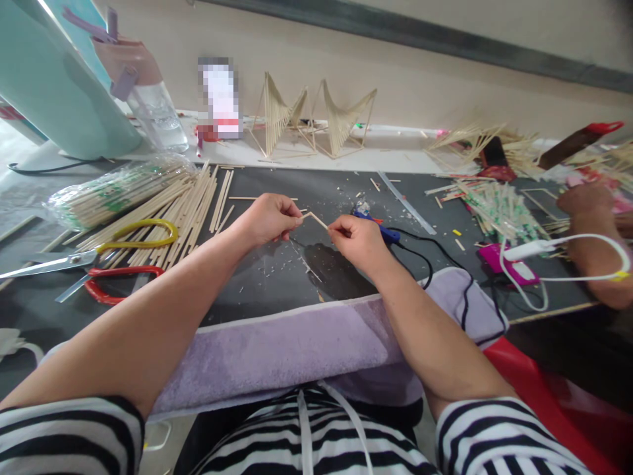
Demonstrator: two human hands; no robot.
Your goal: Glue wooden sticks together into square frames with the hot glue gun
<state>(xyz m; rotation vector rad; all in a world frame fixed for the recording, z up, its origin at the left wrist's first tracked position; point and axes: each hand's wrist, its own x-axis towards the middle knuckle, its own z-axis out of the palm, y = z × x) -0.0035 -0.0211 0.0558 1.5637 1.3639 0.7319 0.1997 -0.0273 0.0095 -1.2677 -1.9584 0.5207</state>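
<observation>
Above the dark tabletop, my left hand and my right hand pinch the two ends of a thin, pale wooden stick. It makes an angle near my left fingertips; whether it is one snapped stick or two joined ones I cannot tell. Just beyond my right hand lies a blue glue gun with a black cord, partly hidden. To the left of my left hand, loose wooden sticks are spread out. Scissors with one yellow and one red handle rest on them.
Two saddle-shaped stick models stand by the wall beside a blurred phone. A water bottle and a wrapped stick bundle are at left. At right are a stick pile, a white cable and another person's arm.
</observation>
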